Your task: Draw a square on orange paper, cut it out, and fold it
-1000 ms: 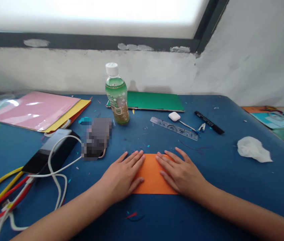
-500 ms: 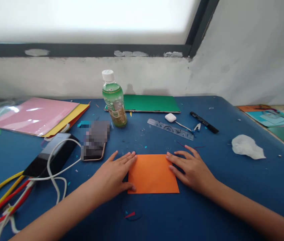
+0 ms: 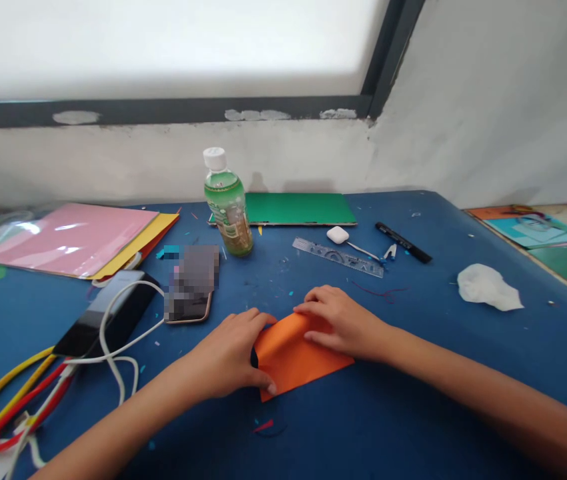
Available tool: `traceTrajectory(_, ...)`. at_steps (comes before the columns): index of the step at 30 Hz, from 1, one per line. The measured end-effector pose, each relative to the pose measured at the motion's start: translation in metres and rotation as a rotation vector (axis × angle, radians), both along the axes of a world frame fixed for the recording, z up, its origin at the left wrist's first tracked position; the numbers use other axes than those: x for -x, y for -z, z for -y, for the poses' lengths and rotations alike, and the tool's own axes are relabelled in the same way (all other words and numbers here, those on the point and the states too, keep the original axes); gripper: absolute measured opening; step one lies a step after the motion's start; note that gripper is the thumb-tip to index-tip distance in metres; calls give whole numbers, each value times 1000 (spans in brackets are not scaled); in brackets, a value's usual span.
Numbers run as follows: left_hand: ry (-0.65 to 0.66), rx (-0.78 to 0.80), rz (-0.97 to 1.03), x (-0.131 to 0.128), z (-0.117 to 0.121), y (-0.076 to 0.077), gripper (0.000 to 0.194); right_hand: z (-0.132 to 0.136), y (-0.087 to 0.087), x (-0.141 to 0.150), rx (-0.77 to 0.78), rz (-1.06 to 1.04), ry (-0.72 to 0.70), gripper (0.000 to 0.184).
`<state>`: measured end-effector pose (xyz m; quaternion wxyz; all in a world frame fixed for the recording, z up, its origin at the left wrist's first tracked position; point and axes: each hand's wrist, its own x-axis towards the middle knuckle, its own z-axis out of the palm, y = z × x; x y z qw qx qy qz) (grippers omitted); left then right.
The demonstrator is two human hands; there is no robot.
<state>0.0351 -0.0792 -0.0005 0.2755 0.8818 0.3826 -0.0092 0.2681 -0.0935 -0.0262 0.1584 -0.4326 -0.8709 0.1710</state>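
L grip (image 3: 229, 353), R grip (image 3: 343, 323) curled on ppr (image 3: 303, 360).

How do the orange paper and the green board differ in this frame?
The orange paper is bent, with the left hand and right hand on it; the green board lies flat, untouched.
The orange paper is nearer the person; the green board is at the back, partly hidden by the bottle.
Shared: the orange paper and green board each show one plain colour and straight edges.
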Motion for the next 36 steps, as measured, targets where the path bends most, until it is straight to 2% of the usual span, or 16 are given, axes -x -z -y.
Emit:
traceTrajectory(4,-66,11,2,-2,2,-1,59,-2,-4,5,55,46,-26,48)
traceTrajectory(6,-106,53,16,-4,2,-1,46,-2,-4,7,58,43,-27,49)
traceTrajectory(9,-94,42,47,-7,0,0,23,-4,-5,7,59,42,-32,31)
traceTrajectory(11,-75,-4,64,-9,-2,1,24,-6,-7,5,87,53,-43,16)
traceTrajectory(15,-61,-143,66,-10,-3,3,22,-6,-10,1,151,26,-63,17)
traceTrajectory(19,68,-315,33,-12,5,5,19,2,-9,7,73,-22,-112,18)
traceTrajectory(22,140,-358,76,-15,15,7,18,13,-8,17,1,-13,-163,15)
traceTrajectory(29,136,-454,180,-20,28,3,20,28,-11,25,-127,-9,-176,20)
traceTrajectory(32,116,-487,172,-16,20,-3,19,26,-21,17,-113,-51,-160,23)
traceTrajectory(36,23,-552,113,-1,-2,-11,16,17,-40,-3,-70,-160,-99,25)
